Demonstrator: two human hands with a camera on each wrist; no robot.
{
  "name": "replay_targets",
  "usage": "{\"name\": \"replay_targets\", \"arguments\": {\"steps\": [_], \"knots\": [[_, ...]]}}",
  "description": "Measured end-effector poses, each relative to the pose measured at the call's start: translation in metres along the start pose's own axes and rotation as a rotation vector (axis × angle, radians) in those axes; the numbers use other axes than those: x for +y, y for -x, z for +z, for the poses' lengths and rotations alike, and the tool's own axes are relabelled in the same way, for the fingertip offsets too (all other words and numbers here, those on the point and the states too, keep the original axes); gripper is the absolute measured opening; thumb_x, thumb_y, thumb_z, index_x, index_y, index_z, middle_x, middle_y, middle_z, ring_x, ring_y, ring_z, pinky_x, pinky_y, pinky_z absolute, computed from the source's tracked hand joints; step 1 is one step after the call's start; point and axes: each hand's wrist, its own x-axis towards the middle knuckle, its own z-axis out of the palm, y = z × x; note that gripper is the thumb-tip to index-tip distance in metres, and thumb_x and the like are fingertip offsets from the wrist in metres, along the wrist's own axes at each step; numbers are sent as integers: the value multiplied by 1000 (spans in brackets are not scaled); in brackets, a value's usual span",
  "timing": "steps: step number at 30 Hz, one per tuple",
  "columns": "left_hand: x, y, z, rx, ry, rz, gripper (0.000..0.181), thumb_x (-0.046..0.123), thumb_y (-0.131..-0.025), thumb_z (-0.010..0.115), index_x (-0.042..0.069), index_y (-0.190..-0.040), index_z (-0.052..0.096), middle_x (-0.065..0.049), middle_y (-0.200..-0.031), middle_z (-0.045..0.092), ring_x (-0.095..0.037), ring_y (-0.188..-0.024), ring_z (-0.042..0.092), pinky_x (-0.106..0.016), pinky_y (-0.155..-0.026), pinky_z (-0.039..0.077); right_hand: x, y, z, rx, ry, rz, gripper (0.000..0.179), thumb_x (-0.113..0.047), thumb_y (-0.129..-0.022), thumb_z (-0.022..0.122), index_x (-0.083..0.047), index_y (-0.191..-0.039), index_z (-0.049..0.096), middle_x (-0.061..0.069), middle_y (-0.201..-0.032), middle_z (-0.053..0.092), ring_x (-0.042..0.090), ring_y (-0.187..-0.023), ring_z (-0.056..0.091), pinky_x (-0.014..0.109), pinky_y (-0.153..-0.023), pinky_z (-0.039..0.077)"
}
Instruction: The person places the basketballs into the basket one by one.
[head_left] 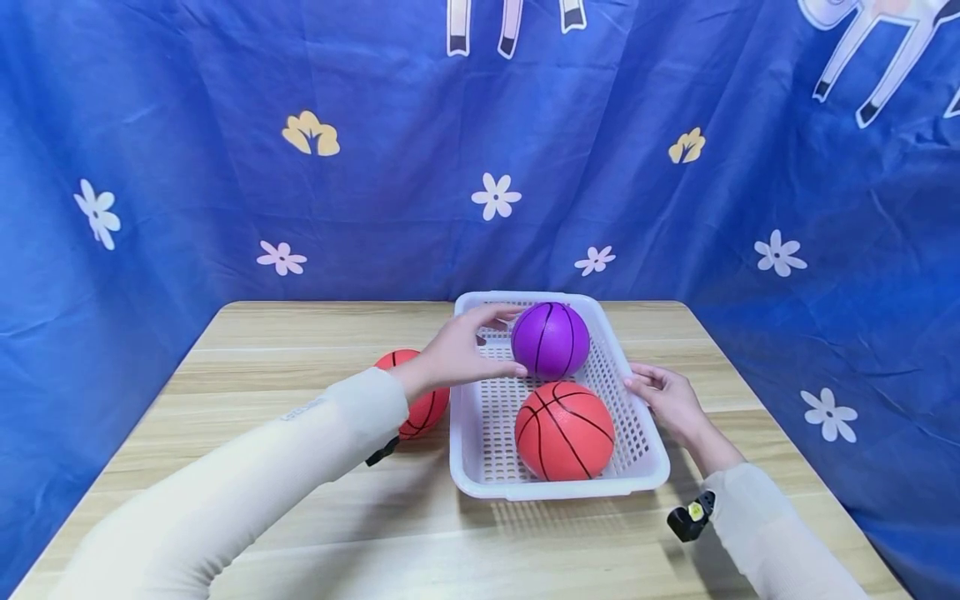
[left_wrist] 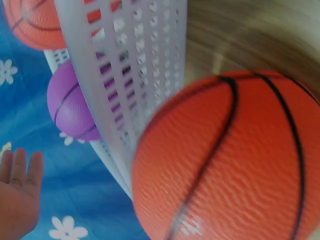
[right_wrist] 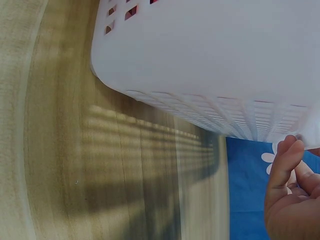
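Observation:
My left hand [head_left: 465,348] reaches over the left side of a white plastic basket [head_left: 467,467], its fingers spread beside a purple toy basketball [head_left: 550,340]. In the left wrist view this hand [left_wrist: 20,192] shows straight fingers, apart from the purple ball [left_wrist: 72,102]. An orange-red basketball [head_left: 564,432] sits in the front part of the basket. My right hand [head_left: 670,400] grips the basket's right rim. From the right wrist view, thumb and fingers pinch the rim, with the basket's shadow on the table below.
Left of the basket stands another orange-red basketball [head_left: 427,410], partly hidden behind my left forearm; it looms close in the left wrist view. The wooden table [head_left: 300,350] ends at a blue patterned curtain [head_left: 390,208] behind and at both sides.

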Motion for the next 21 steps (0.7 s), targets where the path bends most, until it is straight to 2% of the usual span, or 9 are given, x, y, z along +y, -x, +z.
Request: {"name": "replay_targets", "arguments": {"steps": [6, 12, 15, 21], "knots": [[-6, 11, -22, 91, -13, 13, 68, 35, -61, 76, 17, -121, 47, 6, -112, 51, -14, -99, 49, -33, -77, 43, 0, 0, 0, 4, -5, 5, 50, -23, -81, 60, 3, -121, 44, 23, -111, 51, 29, -90, 56, 32, -68, 49], [9, 27, -49, 152, 22, 7, 61, 21, -65, 76, 9, -119, 48, -6, -110, 52, -26, -100, 48, -43, -76, 42, 1, 0, 0, 6, -4, 7, 48, -21, -82, 59, 3, -121, 45, 23, -110, 52, 30, -91, 56, 32, -68, 49], [11, 35, -59, 182, 16, -1, 59, 16, -66, 75, 7, -118, 49, -9, -108, 53, -27, -101, 48, -45, -76, 42, 1, 0, 1, 7, -1, 7, 47, -20, -83, 58, 3, -121, 45, 22, -110, 52, 30, -91, 56, 32, -68, 49], [-3, 48, -68, 213, -12, -13, 58, 15, -66, 75, 8, -118, 49, -9, -110, 53, -28, -101, 48, -45, -76, 42, 0, 0, 1, 13, -10, 1, 47, -20, -82, 59, 4, -120, 45, 23, -109, 52, 29, -88, 57, 32, -68, 49]]}}
